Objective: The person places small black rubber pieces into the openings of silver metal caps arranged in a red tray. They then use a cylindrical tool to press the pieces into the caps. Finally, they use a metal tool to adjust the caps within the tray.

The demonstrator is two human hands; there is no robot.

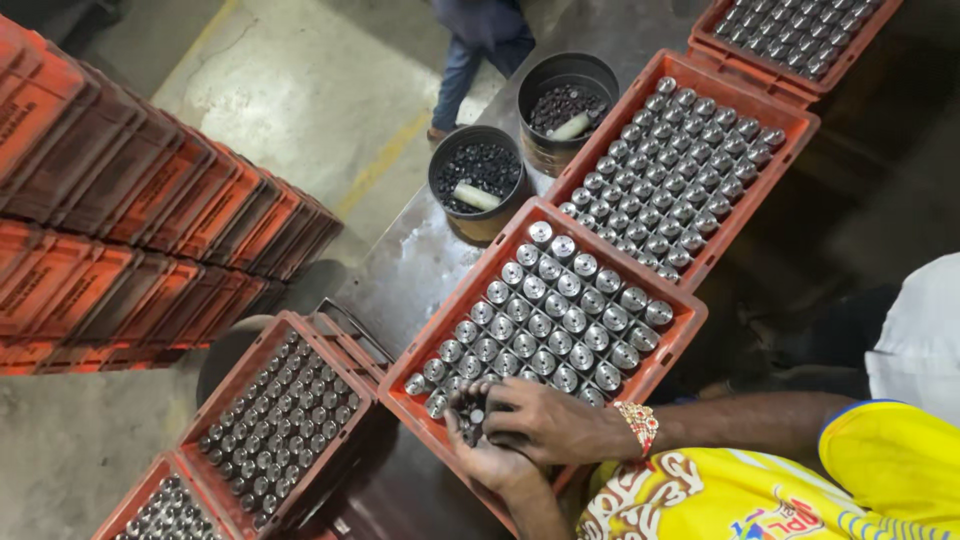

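My left hand [492, 462] is cupped palm-up at the near corner of an orange-red tray [452, 297]. It holds a small heap of dark metal parts [468, 418]. My right hand [548, 418], with a beaded bracelet at the wrist, lies across it, and its fingertips pinch one small part from the heap. The tray is filled with rows of shiny upright metal cylinders [560, 310]. Both hands hover over the tray's front rows and hide a few cylinders there.
Beyond it lie a second tray of cylinders [800, 125] and a third [722, 38]. Two dark round tubs [440, 160] [530, 80] hold small dark parts. More filled trays [235, 385] sit lower left, beside stacked orange crates [120, 200]. A person [480, 40] stands at the top.
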